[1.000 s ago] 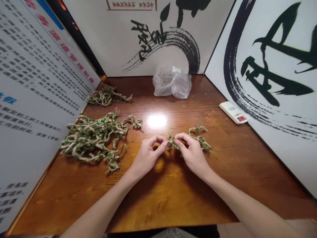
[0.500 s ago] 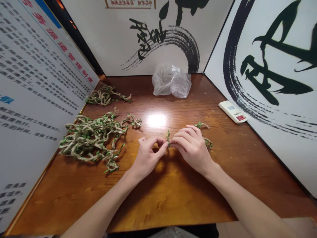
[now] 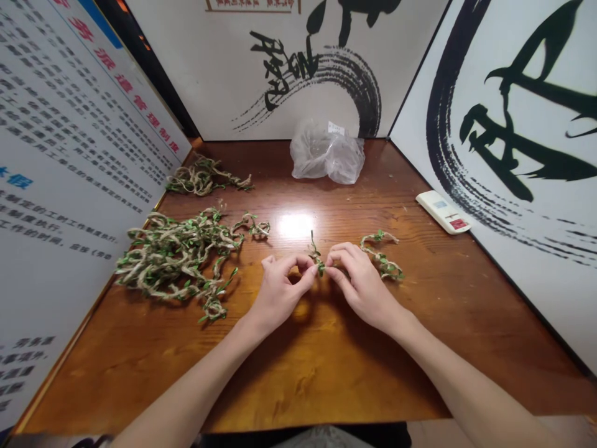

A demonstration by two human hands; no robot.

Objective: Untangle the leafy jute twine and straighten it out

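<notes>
Far left, a white notice board (image 3: pixel 69 124) w/ blue & red Chinese text is standing along the edge of the wooden worktop (image 3: pixel 326 373). Just right of it, a small tangle of jute twine w/ green leaves (image 3: pixel 205 177) is lying toward the back, & a much bigger heap of leafy twine (image 3: pixel 172 261) is sprawling nearer the person, just beside the L hand. The L hand (image 3: pixel 282 289) is pinching a short leafy twine strand (image 3: pixel 317 256) btwn thumb & fingertips, w/ the strand sticking up above the worktop. Behind it, a clear plastic bag (image 3: pixel 326 155) w/ a white label is sitting near a calligraphy panel (image 3: pixel 261 74). The R hand (image 3: pixel 361 280) is gripping the same strand from the other side, fingers curled in, touching the L hand's fingertips or nearly so. Just right of it, a looser piece of leafy twine (image 3: pixel 382 258) is lying on the worktop; can't tell if it's joined to the strand. Further right, a white remote control (image 3: pixel 443 211) is lying by a second calligraphy panel (image 3: pixel 513 124)
</notes>
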